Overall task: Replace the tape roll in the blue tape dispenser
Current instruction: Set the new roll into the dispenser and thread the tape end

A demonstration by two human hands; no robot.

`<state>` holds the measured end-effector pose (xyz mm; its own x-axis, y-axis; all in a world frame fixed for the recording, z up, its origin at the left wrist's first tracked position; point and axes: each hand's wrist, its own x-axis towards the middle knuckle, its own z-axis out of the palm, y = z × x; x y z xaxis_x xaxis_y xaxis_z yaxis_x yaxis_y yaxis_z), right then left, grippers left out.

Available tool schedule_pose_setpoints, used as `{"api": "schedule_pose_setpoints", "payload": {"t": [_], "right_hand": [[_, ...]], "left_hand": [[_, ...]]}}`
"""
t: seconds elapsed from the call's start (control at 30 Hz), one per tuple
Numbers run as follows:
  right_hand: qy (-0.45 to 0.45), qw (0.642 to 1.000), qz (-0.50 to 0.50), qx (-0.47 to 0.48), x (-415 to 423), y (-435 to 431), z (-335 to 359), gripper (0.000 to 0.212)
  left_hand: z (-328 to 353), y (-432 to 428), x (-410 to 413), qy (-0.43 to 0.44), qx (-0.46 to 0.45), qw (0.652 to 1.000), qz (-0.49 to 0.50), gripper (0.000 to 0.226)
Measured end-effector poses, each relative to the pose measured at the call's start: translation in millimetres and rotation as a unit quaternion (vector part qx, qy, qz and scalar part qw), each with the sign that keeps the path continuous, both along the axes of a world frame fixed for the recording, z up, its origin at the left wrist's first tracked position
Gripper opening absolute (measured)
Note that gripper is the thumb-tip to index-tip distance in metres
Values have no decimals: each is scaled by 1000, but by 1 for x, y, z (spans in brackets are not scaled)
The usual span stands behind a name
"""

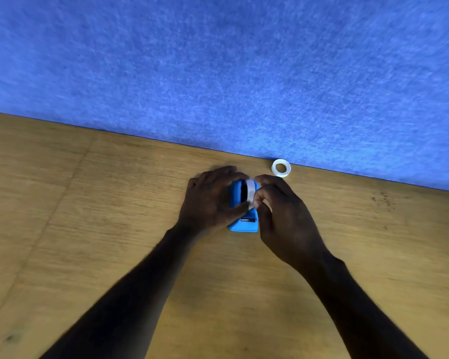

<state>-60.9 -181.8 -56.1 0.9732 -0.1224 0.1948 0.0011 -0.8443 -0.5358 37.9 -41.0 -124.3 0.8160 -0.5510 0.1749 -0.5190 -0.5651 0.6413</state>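
Observation:
The blue tape dispenser [245,225] stands on the wooden table [88,216], its cutter end toward me. A white tape roll [250,190] sits upright in the dispenser's slot. My left hand [210,200] wraps the dispenser's left side, with its thumb against the roll. My right hand [283,216] pinches the roll's right edge between thumb and fingers. A second white tape roll [281,168] lies flat on the table behind, to the right of my hands, close to the wall. The dispenser's middle is hidden by my fingers.
A blue felt wall [244,73] rises along the table's far edge. Bare wood stretches to the left and right of my arms.

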Motion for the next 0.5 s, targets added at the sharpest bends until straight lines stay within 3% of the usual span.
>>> {"api": "schedule_pose_setpoints", "payload": {"t": [0.23,0.5], "right_hand": [[-34,999,6,-30,-12,10,-6,18],[-142,985,-51,-81,-31,27,-38,4]], "left_hand": [[-3,1,-1,-20,-10,1000,-3,58],[1,5,1,24,-68,997,-22,54]]}}
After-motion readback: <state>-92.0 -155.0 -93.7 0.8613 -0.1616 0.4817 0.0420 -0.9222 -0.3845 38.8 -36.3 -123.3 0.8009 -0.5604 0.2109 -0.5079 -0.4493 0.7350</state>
